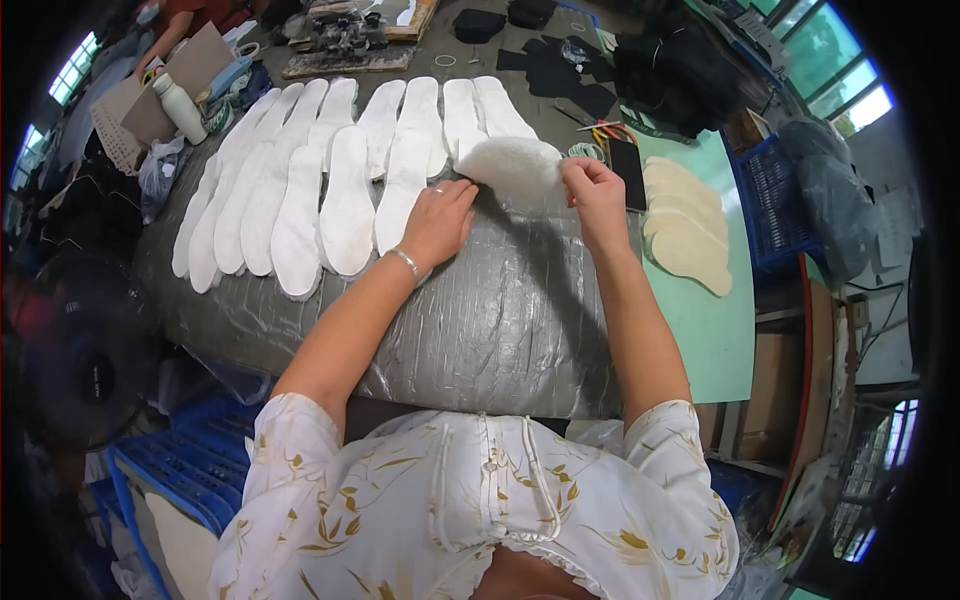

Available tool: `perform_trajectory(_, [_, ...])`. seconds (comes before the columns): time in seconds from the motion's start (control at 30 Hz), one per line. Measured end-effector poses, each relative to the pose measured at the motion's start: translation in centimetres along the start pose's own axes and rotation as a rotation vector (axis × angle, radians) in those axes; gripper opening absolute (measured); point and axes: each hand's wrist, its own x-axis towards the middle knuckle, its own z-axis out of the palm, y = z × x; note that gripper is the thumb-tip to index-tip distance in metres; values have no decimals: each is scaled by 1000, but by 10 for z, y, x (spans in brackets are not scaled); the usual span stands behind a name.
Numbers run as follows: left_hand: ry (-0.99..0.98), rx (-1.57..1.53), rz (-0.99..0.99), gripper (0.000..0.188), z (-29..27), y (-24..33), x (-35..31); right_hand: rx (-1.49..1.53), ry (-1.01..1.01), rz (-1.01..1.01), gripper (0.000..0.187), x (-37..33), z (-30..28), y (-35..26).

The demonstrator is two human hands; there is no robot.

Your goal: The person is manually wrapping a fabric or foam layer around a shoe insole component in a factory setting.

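My right hand [597,195] pinches one end of a white fleecy insole [515,168], which is lifted and tilted above the table. Its other end reaches toward the upper row of insoles. My left hand [440,220] lies on the table with its fingers stretched out, touching the edge of a flat white insole [402,185]. From there leftward, more white insoles [297,225] lie side by side in two overlapping rows. What lies under my left fingers is hidden.
Right of my right hand are a dark phone [627,172] and a stack of cream insoles [690,225] on a green sheet [728,340]. Black cut pieces [560,72] lie at the back. A white bottle [180,108] stands far left; a co-worker's arm [168,40] shows beyond it.
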Motion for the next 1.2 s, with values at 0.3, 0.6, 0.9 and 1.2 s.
perform_trajectory(0.3, [-150, 123, -57, 51, 34, -12, 36, -236, -2, -211, 21, 41, 24, -48])
perform_trajectory(0.6, [192, 161, -79, 13, 40, -17, 62, -331, -64, -218, 21, 63, 52, -69])
perform_trajectory(0.9, [7, 194, -72, 11, 58, -25, 61, -192, 37, -599, 18, 113, 55, -110])
perform_trajectory(1.2, [-227, 80, -73, 61, 45, -1, 55, -286, -50, -736, 9, 51, 15, -140])
